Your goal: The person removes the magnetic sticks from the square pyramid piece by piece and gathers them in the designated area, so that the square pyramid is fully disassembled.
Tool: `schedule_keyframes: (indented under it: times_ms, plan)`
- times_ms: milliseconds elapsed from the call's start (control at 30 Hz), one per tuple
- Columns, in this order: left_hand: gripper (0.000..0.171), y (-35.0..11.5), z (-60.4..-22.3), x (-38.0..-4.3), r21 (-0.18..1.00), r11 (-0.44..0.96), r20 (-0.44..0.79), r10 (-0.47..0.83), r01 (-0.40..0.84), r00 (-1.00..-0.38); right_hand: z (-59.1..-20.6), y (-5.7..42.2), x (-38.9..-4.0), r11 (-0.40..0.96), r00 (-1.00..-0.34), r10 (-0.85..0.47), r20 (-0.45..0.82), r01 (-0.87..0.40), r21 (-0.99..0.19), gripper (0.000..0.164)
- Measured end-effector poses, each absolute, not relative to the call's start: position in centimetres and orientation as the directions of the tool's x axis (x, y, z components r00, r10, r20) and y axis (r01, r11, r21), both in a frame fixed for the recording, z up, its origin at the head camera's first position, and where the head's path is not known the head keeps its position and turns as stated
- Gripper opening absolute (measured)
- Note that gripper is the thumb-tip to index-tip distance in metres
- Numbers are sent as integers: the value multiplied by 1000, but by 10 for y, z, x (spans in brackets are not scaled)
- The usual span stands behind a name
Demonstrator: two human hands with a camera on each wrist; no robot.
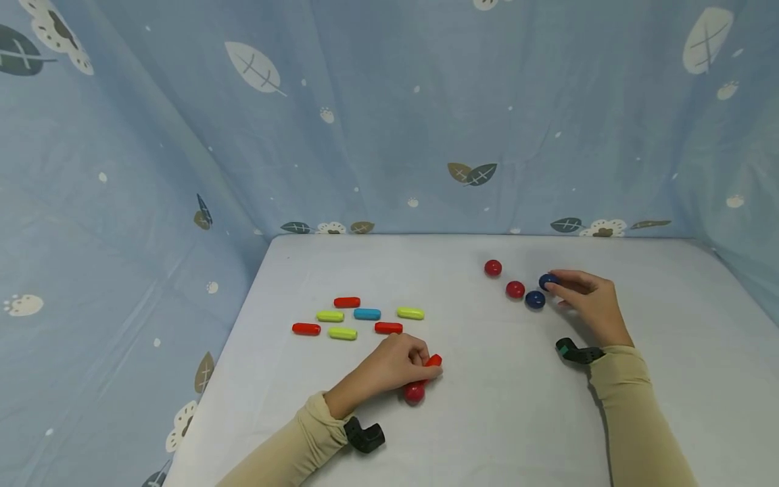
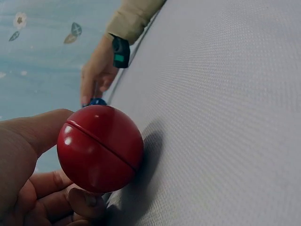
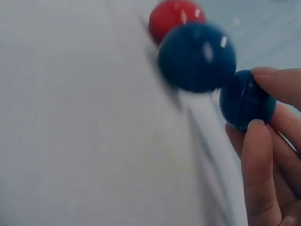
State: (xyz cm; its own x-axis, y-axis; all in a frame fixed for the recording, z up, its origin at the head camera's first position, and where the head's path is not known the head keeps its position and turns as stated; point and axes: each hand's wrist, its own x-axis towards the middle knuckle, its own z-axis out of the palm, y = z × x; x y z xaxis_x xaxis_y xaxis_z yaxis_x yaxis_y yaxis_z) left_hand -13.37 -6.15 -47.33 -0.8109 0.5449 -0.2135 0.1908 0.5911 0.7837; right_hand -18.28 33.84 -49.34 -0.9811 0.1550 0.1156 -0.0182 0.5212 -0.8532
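My left hand (image 1: 389, 365) grips a short red stick (image 1: 434, 360) between thumb and fingers. Right below it is a glossy red ball (image 1: 414, 393); in the left wrist view this grooved ball (image 2: 100, 155) covers the stick and part of the fingers. Whether ball and stick are joined I cannot tell. At the right, my right hand (image 1: 587, 301) pinches a dark blue ball (image 3: 245, 101) between thumb and fingertips. Close beside that one lies a second blue ball (image 1: 535, 299), followed by a red ball (image 1: 515, 289) and another red ball (image 1: 493, 268) farther back.
Several short sticks lie on the white table (image 1: 475, 439) left of centre, among them a red stick (image 1: 306, 329), a yellow-green stick (image 1: 343, 333) and a blue stick (image 1: 367, 314). Blue patterned cloth (image 1: 389, 135) hangs behind the table and along its sides.
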Motion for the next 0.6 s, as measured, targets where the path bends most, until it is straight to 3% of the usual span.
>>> schedule_keyframes:
  times_ms: [600]
  plan:
    - [28,-61,-474,-134,778,600,-224,543,187,-809,-501,345,-182,550,-990,130,57,24,-835,55]
